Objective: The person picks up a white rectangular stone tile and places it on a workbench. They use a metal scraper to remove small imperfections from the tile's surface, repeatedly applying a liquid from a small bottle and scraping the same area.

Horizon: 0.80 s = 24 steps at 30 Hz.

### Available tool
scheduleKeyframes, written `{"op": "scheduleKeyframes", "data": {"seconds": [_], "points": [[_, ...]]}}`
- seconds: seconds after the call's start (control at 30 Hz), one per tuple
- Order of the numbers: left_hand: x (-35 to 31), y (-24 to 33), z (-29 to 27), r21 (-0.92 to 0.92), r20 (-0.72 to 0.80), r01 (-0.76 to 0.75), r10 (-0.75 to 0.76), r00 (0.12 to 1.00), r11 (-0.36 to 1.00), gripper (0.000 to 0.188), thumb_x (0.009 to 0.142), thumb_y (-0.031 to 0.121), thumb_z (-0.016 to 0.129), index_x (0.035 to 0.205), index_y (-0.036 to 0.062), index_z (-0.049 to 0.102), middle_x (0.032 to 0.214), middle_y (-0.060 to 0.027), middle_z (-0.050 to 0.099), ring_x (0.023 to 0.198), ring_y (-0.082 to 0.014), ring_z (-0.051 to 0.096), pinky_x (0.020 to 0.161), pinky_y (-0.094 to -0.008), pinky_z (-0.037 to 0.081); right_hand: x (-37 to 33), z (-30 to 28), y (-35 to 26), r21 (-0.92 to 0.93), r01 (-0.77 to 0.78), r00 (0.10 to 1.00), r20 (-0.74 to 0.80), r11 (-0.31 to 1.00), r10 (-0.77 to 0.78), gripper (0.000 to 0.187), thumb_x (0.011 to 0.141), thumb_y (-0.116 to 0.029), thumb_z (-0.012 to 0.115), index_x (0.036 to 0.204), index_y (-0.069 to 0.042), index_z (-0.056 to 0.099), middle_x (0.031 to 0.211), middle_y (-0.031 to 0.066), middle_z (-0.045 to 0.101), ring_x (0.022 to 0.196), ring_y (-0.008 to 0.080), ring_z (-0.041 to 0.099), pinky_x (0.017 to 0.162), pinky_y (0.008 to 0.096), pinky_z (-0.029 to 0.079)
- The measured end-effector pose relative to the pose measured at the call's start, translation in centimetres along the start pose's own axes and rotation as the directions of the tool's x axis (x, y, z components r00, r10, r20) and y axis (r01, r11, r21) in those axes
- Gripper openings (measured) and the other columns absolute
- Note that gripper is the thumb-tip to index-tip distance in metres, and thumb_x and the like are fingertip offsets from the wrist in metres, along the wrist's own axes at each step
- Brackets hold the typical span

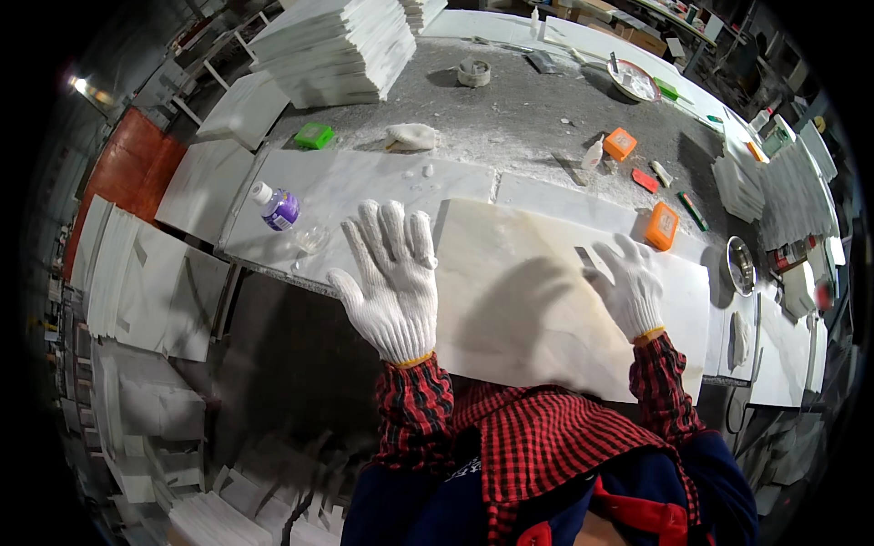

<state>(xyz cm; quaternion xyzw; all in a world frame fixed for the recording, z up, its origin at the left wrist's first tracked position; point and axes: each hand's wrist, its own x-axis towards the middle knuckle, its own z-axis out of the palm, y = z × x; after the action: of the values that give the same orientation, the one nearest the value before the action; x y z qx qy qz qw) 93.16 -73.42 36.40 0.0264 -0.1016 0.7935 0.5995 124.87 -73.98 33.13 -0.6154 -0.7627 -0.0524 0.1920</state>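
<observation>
My left hand (pixel 390 282), in a white knitted glove with a yellow cuff edge, is raised at the left end of a pale marble slab (pixel 492 246). It is open, fingers stretched upward, and holds nothing. Over the slab's right part is my right hand (pixel 628 287), gloved the same way. A small flat grey blade (pixel 584 256) shows between its thumb and forefinger, and the hand looks closed on it. Left of my left hand a clear bottle with a purple label (pixel 280 209) lies tilted on the bench. An orange block (pixel 662 226) sits just beyond my right hand.
Stacks of stone tiles (pixel 332 55) stand at the back left and more tiles (pixel 797 196) at the right. On the dusty bench lie a green block (pixel 314 136), a white cloth (pixel 412 137), a second orange block (pixel 620 144), a squeeze bottle (pixel 594 155) and a metal bowl (pixel 739 266).
</observation>
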Motion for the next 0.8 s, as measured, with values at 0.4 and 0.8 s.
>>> {"op": "scheduleKeyframes", "data": {"seconds": [0.4,0.8], "points": [[-2.1,1.0,-1.6,0.912,0.343,-0.27,-0.214,0.914,0.31,0.089,0.101,0.072,0.02,0.162,0.0066,0.023,0.167,-0.0184,0.023,0.155,-0.0365,0.021,0.127,-0.0516,0.014,7.0,0.2,-16.6,0.742,-0.195,0.817,0.485,0.641,-0.312,0.035,0.1,-0.038,0.057,0.1,-0.008,0.074,0.08,0.0107,0.073,0.075,0.0279,0.07,0.073,0.04,0.054],[-4.4,14.1,5.5,0.37,0.533,-0.303,-0.066,0.843,-0.879,0.048,0.106,0.02,0.045,0.147,-0.0055,0.046,0.157,-0.0218,0.041,0.147,-0.038,0.035,0.122,-0.0478,0.026,-0.8,3.7,-22.4,0.757,0.351,0.454,0.376,0.551,-0.808,0.063,0.085,-0.024,0.074,0.144,-0.023,0.053,0.147,0.0162,0.047,0.119,0.0403,0.059,0.095,0.0487,0.054]]}}
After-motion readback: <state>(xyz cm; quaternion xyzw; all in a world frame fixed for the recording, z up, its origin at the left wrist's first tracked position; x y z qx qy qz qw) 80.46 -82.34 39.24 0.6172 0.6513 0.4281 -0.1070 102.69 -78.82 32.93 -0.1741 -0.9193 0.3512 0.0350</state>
